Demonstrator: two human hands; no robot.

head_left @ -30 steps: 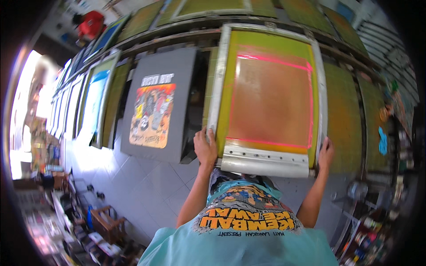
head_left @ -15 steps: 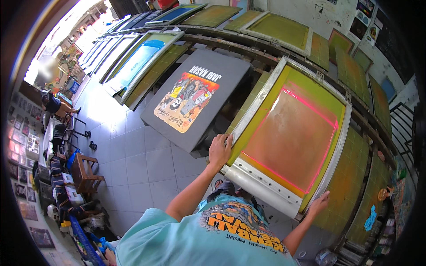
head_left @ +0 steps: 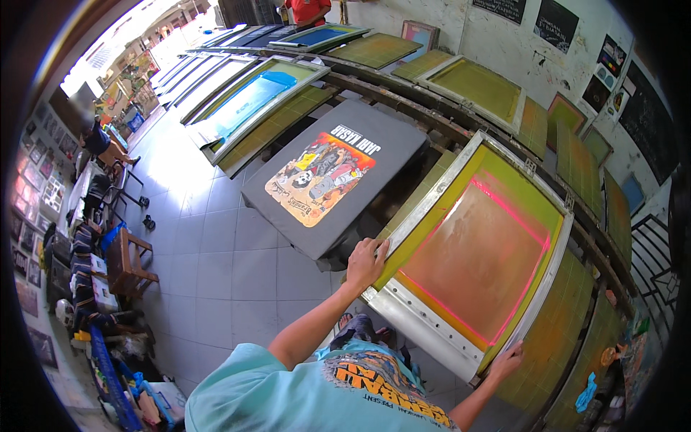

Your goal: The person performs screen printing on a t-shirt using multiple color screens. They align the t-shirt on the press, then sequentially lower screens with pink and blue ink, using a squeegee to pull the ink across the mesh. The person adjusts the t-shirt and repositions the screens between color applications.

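A screen-printing screen [head_left: 484, 256] lies in front of me, with a metal frame, yellow-green mesh, pink lines bordering a brownish rectangle and a holed metal bar [head_left: 423, 331] on its near end. My left hand [head_left: 366, 263] grips the left side of the frame near that bar. My right hand [head_left: 502, 361] holds the right side at the near corner. Just left, a dark grey garment [head_left: 391, 137] is spread flat on a platen, bearing a colourful printed picture [head_left: 320, 176].
Racks of screens [head_left: 475, 90] and bare yellowish boards [head_left: 547, 335] line both sides. A person in red [head_left: 306, 14] stands at the back. Another person [head_left: 108, 140] is at the left, near a wooden stool [head_left: 126, 263]. A blue cloth [head_left: 586, 392] lies at lower right.
My view has turned toward the left, so the screen sits further right and slanted in the picture, and more wall and floor show. Both hands stay on the frame.
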